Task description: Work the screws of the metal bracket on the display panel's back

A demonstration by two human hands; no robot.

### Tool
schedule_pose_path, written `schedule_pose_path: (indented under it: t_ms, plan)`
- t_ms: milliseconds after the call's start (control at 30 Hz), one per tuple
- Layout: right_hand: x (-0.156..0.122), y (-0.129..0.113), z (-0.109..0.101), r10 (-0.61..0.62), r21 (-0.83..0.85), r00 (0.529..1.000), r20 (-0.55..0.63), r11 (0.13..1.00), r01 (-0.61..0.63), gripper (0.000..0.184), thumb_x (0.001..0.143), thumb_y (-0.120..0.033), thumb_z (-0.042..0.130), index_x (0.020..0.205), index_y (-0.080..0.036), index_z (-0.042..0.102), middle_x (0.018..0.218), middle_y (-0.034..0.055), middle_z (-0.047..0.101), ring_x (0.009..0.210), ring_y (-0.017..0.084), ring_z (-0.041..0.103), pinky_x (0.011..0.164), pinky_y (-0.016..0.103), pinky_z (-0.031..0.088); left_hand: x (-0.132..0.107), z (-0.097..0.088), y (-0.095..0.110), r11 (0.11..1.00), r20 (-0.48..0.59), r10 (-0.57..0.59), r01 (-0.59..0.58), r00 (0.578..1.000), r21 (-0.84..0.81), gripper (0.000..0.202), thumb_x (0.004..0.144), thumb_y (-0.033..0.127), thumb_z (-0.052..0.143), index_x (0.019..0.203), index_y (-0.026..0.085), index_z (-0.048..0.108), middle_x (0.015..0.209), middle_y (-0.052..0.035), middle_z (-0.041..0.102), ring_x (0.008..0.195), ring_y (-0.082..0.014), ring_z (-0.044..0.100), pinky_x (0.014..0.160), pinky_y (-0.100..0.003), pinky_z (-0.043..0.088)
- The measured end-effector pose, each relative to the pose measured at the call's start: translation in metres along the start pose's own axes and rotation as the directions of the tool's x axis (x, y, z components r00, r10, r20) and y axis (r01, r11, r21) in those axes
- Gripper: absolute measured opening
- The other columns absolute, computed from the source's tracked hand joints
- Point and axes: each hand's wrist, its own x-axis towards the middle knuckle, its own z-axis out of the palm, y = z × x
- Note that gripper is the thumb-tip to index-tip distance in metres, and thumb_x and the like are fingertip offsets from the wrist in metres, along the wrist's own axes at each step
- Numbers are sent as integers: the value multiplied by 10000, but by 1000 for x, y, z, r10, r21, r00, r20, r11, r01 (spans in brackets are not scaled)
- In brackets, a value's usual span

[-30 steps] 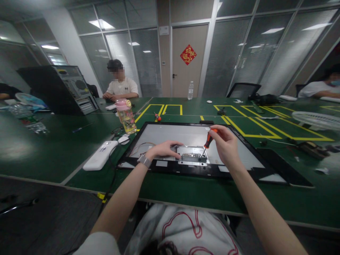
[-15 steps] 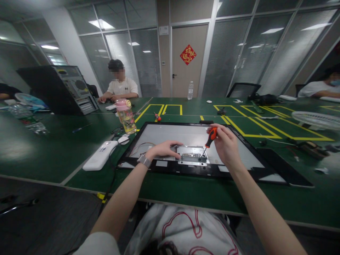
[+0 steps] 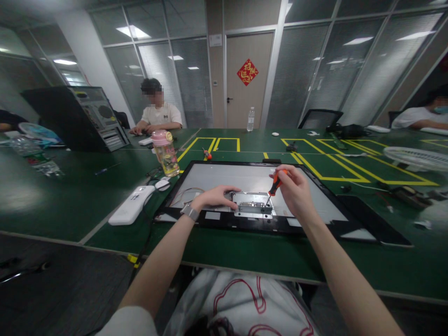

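A screwdriver [image 3: 274, 186] with an orange and black handle is held in my right hand [image 3: 294, 187], its fingers closed round the top of the handle. The shaft slants down to the right part of a silver metal bracket [image 3: 254, 198]. That bracket sits on the near middle part of a flat display panel [image 3: 224, 173] with a black frame. My left hand [image 3: 217, 197] rests at the bracket's left edge, thumb and forefinger spread apart; its other fingers are partly hidden. Thin wires [image 3: 184, 193] lie on the panel left of that hand.
Left of the panel are a white device [image 3: 131, 205] and a pink-lidded bottle [image 3: 165, 151]. A small red-handled tool [image 3: 207, 155] lies behind it. A black slab [image 3: 374, 217] adjoins the panel's right side. A computer case [image 3: 79, 116] and a seated person [image 3: 157, 114] are beyond.
My right hand has shifted slightly on the screwdriver, whose handle now leans a little differently and shows less above the fingers. The left hand and the bracket have stayed in place.
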Motion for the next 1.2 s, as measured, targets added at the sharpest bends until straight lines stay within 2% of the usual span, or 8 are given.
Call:
schedule_pose_path:
  t_ms: [200,367,533,600,800,1000,1100,1200]
  plan:
    - [-1,-1,0,3,9,997,76,1000,-3,229,871,-384,529,1043,-270,628,850,19,650,790,167,638,776,350,510,0,0,0,1000,5,5,-5,1000,-9,751,620,506,754,1287,245,529,1366,-69,508,1254,-291,451,1049,-370,321]
    - [-1,-2,0,-24,-42,996,91,999,28,264,887,-363,501,1095,-260,627,944,43,662,864,189,635,845,392,487,1,0,-1,1000,9,7,-7,1000,-17,754,618,513,753,1288,247,528,1374,-69,501,1260,-286,449,1052,-367,321]
    - [-4,-5,2,-91,-217,996,24,972,94,195,788,-298,650,982,-280,661,863,5,600,799,163,578,791,336,477,0,0,1,1000,12,3,-3,1000,-19,761,617,517,752,1288,237,528,1368,-76,507,1251,-287,459,1050,-371,325]
    - [-4,-6,2,-117,-257,993,14,959,117,185,778,-289,658,963,-281,665,864,3,584,796,162,565,783,330,472,0,-1,1,1000,13,2,-2,1000,-20,756,618,513,752,1286,238,530,1367,-74,508,1250,-285,460,1053,-369,322]
    - [-5,-5,3,-72,-278,992,101,956,97,330,902,-274,437,1203,-282,570,963,36,615,821,182,600,794,379,478,-1,0,2,1000,7,-10,10,1000,-29,752,614,506,756,1282,242,534,1363,-69,511,1253,-292,454,1054,-376,321]
    - [-8,-2,3,-236,-487,964,123,832,266,290,827,-275,589,1117,-269,606,958,41,555,923,208,556,836,394,472,0,0,2,1000,11,2,-2,1000,-22,754,621,500,752,1290,235,525,1359,-60,518,1253,-273,457,1065,-355,310]
    - [-8,-2,2,-198,-478,967,161,841,252,324,871,-260,507,1190,-268,561,982,48,574,891,199,582,814,395,482,0,-1,2,1000,15,3,-3,1000,-22,755,623,507,749,1293,245,521,1368,-53,508,1257,-268,451,1065,-352,312]
    - [-8,-2,2,-147,-461,970,191,860,221,379,896,-228,422,1267,-260,496,964,46,602,766,170,611,764,388,499,0,-1,1,1000,14,1,0,1000,-18,754,621,507,750,1293,252,522,1366,-51,510,1255,-269,453,1060,-351,317]
